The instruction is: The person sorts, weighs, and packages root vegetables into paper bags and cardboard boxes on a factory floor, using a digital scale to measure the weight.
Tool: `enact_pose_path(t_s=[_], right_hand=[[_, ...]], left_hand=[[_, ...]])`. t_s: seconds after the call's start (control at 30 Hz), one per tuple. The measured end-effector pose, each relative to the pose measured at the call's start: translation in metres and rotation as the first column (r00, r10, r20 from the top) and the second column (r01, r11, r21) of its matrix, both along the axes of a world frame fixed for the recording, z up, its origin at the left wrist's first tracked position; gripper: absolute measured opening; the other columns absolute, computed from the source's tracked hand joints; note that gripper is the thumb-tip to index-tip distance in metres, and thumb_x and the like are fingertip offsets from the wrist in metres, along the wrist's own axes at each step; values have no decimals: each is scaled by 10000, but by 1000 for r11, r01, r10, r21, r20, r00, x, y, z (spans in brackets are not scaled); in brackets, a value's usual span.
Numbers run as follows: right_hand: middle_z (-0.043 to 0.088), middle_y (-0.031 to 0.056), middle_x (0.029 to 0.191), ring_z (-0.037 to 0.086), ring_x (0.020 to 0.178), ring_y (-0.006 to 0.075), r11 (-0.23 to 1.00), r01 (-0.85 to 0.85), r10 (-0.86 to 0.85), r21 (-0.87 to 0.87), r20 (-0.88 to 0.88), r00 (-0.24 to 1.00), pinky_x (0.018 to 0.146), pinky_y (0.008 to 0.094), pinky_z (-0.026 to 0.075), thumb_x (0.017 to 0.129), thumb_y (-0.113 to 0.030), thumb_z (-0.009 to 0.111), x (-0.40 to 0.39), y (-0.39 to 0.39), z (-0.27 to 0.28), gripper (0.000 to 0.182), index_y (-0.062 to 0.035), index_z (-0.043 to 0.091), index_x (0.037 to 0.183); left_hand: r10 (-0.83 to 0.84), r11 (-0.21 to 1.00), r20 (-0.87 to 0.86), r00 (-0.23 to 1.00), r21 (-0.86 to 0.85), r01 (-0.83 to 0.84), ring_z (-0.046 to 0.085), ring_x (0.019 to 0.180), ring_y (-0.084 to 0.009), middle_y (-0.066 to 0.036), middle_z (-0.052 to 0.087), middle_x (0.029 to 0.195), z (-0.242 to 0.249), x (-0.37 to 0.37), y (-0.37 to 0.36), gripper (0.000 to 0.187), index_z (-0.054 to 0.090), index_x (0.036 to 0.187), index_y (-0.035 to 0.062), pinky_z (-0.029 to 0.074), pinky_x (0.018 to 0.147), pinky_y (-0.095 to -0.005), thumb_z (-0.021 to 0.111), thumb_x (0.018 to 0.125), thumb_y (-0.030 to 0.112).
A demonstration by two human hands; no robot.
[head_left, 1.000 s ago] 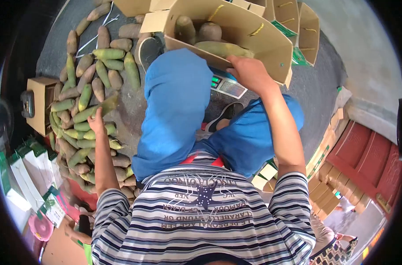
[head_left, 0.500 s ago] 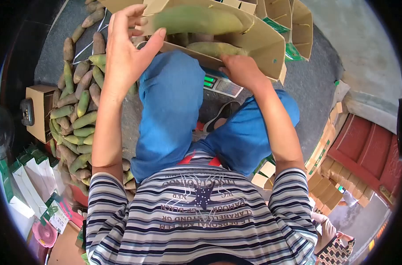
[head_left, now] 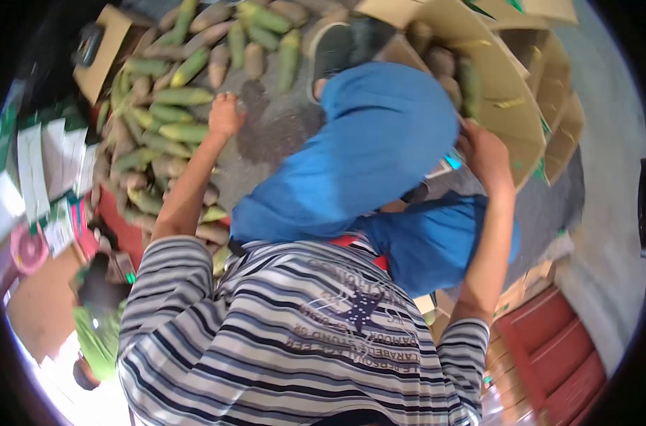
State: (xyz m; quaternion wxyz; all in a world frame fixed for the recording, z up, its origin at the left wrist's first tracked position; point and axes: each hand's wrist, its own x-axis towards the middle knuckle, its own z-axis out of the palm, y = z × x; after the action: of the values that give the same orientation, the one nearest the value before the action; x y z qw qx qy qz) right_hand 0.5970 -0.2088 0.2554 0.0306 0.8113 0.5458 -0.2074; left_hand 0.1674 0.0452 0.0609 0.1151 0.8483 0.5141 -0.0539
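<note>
My left hand [head_left: 227, 117] reaches over the floor at the right edge of a pile of long green radishes [head_left: 184, 95], many with brown, muddy ends. Its fingers are slightly blurred but look apart, with nothing in them. At the near side of an open cardboard box [head_left: 511, 92], my right hand [head_left: 487, 155] grips the rim; some of its fingertips are hidden. Inside the box lie several radishes, among them a dark green radish [head_left: 470, 86]. My bent knee covers part of the box's near side.
More open cardboard boxes [head_left: 558, 113] stand beyond the filled one. A scale [head_left: 447, 165] shows partly below it. At the left are white cartons [head_left: 50, 160], a pink basin [head_left: 29, 248] and a person in a green top [head_left: 99, 337]. A red door [head_left: 553, 344] is at lower right.
My left hand has left the box and moved down-left to the pile. The blurred radish near it is inside the box or hidden now. My view has turned left; my right hand stays at the box.
</note>
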Motion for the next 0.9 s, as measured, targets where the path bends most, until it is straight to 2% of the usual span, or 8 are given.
enact_pose_path(t_s=[0.07,0.27,0.3,0.5,0.6,0.63,0.73,0.9], right_hand=[[625,186,912,593,871,357,994,-39,37,98,26,999,732,453,460,832,-229,571,-3,-3,3,269,-71,582,1050],[615,200,925,579,884,366,1000,2,-2,13,14,1000,742,442,457,836,-167,560,0,-1,-4,290,-61,560,1106],[614,196,937,577,886,367,1000,1,-1,3,6,1000,746,441,456,835,-159,557,0,0,-4,296,-67,557,1116],[606,181,1002,572,919,370,999,26,-26,-46,-13,1000,771,440,456,801,-68,531,-5,5,5,348,-90,546,1147],[604,181,1012,572,933,372,993,78,-80,-92,-15,997,778,436,461,771,-22,521,-9,9,9,387,-96,548,1150],[603,180,1015,572,935,372,993,93,-95,-75,-23,995,779,434,463,763,-11,519,-11,10,10,397,-97,550,1149],[606,181,1007,577,920,376,990,123,-126,-66,-36,991,774,433,468,749,-2,524,-13,12,11,413,-104,555,1148],[612,187,972,583,890,384,984,149,-154,-100,-45,987,759,434,470,746,-8,528,-15,12,10,409,-99,554,1143]], left_hand=[[127,985,-218,968,-89,-149,490,1071,-331,-137,515,1112,-3,-19,-9,411,524,1096,70,420,882,-442,651,716,163],[20,998,-600,800,-40,-55,390,1218,-288,-107,412,1308,-31,-101,4,469,460,1174,88,404,913,-456,638,744,145],[-1,989,-644,765,-111,-92,309,1292,-273,-98,316,1405,-28,-102,8,582,402,1269,114,358,971,-455,649,743,134],[-175,984,-708,684,-142,105,210,1353,-244,-68,188,1480,-50,-117,24,783,226,1410,150,277,1041,-459,665,762,162],[-175,958,-739,650,-279,-60,200,1357,-240,-67,186,1482,-51,-119,26,800,197,1423,154,262,1046,-469,659,769,166],[-196,976,-735,649,-214,52,292,1301,-243,-73,288,1421,-51,-123,22,686,285,1390,138,304,998,-470,617,789,154],[-226,970,-710,667,-224,91,391,1184,-235,-59,409,1285,-47,-109,24,502,426,1282,114,353,920,-449,569,803,149],[-250,964,-732,634,-126,234,446,1081,-227,-39,501,1135,-79,-116,18,293,535,1124,147,349,870,-441,517,834,185]])
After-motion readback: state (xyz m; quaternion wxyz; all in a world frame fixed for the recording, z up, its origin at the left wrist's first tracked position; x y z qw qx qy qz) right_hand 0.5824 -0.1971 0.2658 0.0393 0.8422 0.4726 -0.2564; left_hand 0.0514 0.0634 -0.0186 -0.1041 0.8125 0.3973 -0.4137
